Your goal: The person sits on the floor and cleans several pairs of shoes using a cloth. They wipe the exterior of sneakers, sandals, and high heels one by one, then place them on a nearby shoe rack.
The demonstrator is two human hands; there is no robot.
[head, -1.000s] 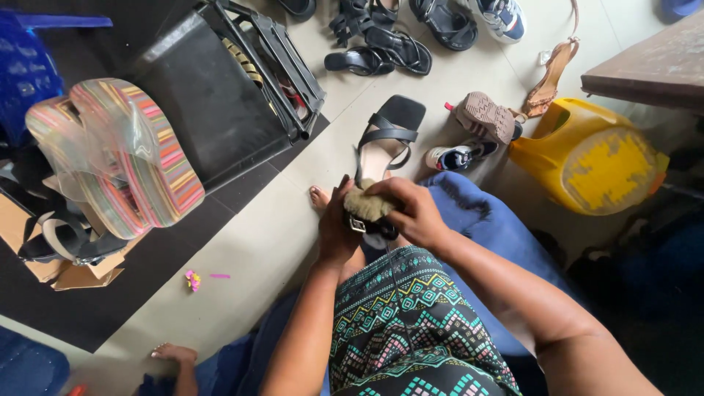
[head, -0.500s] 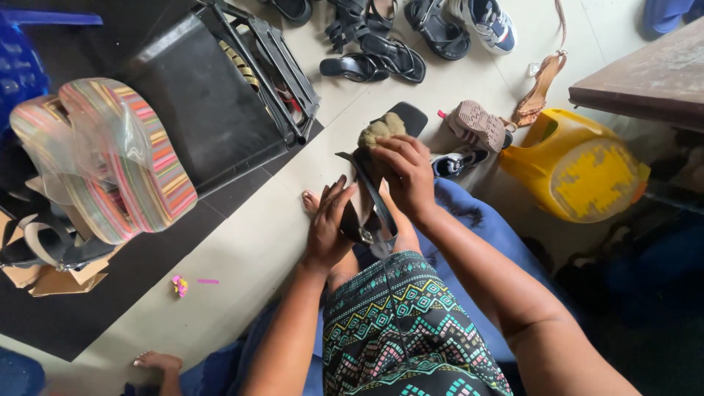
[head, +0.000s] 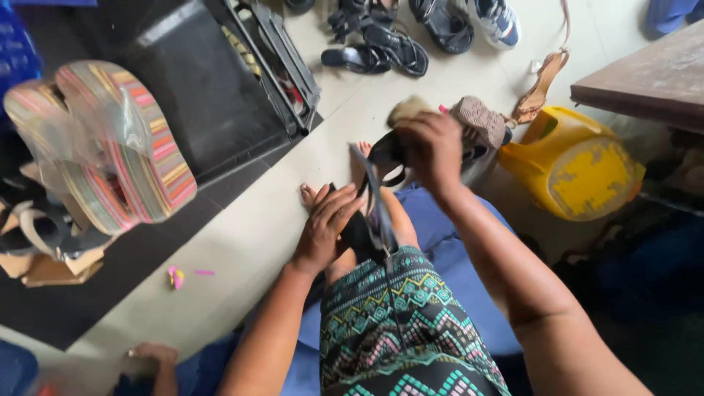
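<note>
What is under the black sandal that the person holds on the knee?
Under the black sandal are the bare knee and the patterned skirt. The left hand grips its heel end; the right hand presses a tan cloth on its toe, hiding the floor beneath.

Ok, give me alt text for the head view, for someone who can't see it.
A seated person's left hand steadies a black strappy sandal on their knee while the right hand rubs its toe end with a tan cloth. Other shoes, striped wedges and a yellow container surround them.

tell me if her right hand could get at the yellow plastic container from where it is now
Probably yes: the right hand holds a tan cloth at the black sandal; the yellow plastic container sits just beside it, bare floor between.
</note>
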